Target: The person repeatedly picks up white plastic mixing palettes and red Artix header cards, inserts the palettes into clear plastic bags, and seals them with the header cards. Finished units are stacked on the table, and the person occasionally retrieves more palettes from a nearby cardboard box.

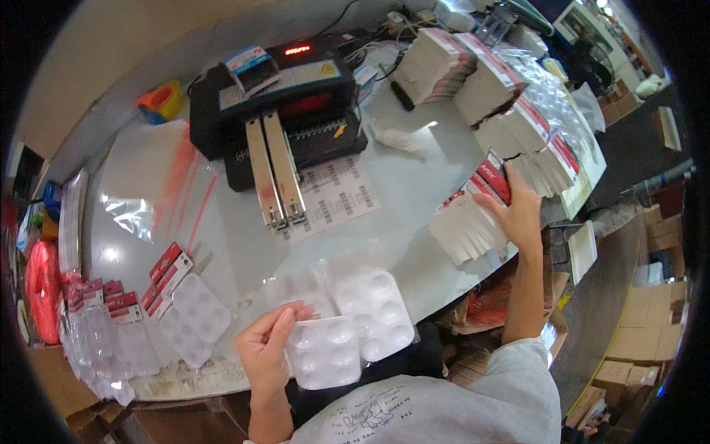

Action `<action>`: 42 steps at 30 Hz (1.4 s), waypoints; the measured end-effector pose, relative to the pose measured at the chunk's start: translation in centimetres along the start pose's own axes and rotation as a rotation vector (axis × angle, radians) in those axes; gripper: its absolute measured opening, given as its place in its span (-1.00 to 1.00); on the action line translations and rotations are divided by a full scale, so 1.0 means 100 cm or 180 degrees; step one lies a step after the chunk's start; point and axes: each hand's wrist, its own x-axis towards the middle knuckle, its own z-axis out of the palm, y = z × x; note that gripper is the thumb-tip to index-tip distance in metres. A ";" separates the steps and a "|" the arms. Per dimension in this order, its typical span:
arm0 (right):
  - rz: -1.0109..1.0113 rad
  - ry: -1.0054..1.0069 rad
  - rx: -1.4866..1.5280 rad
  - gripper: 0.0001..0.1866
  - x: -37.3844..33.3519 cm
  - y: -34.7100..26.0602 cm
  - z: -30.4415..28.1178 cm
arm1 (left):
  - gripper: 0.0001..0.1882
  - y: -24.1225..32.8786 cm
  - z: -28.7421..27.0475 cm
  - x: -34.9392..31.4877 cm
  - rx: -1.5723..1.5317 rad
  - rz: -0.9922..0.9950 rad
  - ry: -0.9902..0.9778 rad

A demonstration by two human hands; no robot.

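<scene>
My left hand (270,337) pinches the upper edge of a white plastic paint palette (323,355) with round wells, at the front edge of the table. Beside it on the right lies another white palette (376,314), in a clear bag. Over at the right, my right hand (518,207) has its thumb and fingers closed around red-and-white header cards (492,177). Below those cards a fanned pile of pale cards (467,233) rests near the table's right edge. More bagged palettes with red header cards (194,318) lie at the left front.
A black machine (281,103) with a red lit display and two metal rails stands at the back. Clear bags (144,163) lie left of it, near a tape roll (161,100). Tall card stacks (492,81) stand at the back right. A printed label sheet (336,196) lies beneath the rails.
</scene>
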 end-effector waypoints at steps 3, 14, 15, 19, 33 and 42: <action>0.0286 -0.0044 0.0089 -0.25 -0.002 -0.022 -0.018 | -0.72 0.003 0.008 0.004 -0.0182 -0.0256 -0.0024; -0.0776 -0.2433 0.2842 -0.66 -0.017 -0.179 -0.016 | -0.81 0.005 0.017 0.011 0.0539 0.0166 -0.0387; -0.0769 -0.2561 0.2917 -0.69 -0.017 -0.185 -0.010 | -0.82 0.004 0.015 0.011 0.0675 0.0212 -0.0270; -0.0645 -0.2887 0.2847 -0.71 -0.016 -0.192 -0.001 | -0.83 0.000 0.012 0.013 0.1033 0.0316 0.0031; -0.0076 -0.3071 0.3383 -0.71 -0.015 -0.178 0.007 | -0.81 -0.012 0.001 0.015 0.0610 0.0720 0.0867; 0.0755 -0.4065 0.4295 -0.83 -0.035 -0.161 0.008 | -0.73 -0.021 -0.002 0.015 0.0528 0.0725 0.1067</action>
